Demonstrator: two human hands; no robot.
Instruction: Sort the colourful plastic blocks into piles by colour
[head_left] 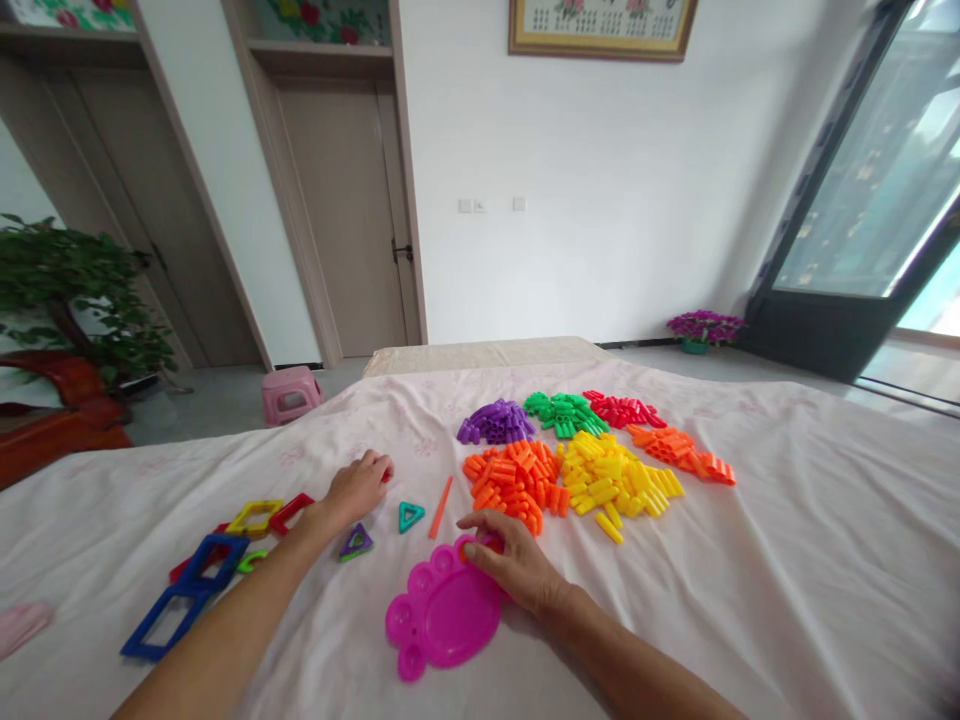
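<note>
My left hand [358, 490] is over the cloth with its fingers drawn together around a small red piece [388, 474], mostly hidden. My right hand [521, 565] is at the upper right edge of a magenta paw-shaped plastic tray [459, 620], with its thumb and fingers closed on a small orange piece [466, 551] by one of the round wells. Just past the tray lies a thin orange stick [441, 508]. To its left are a teal triangle frame [410, 516] and a purple and green triangle [355, 542], both flat on the cloth.
Beyond my right hand are piles of orange tubes [517, 480], yellow tubes [611, 475], purple tubes [496, 422], green tubes [566, 413] and red tubes [621, 410]. Blue square frames [214, 563] lie near my left forearm. A pink stool [291, 394] stands beyond the table.
</note>
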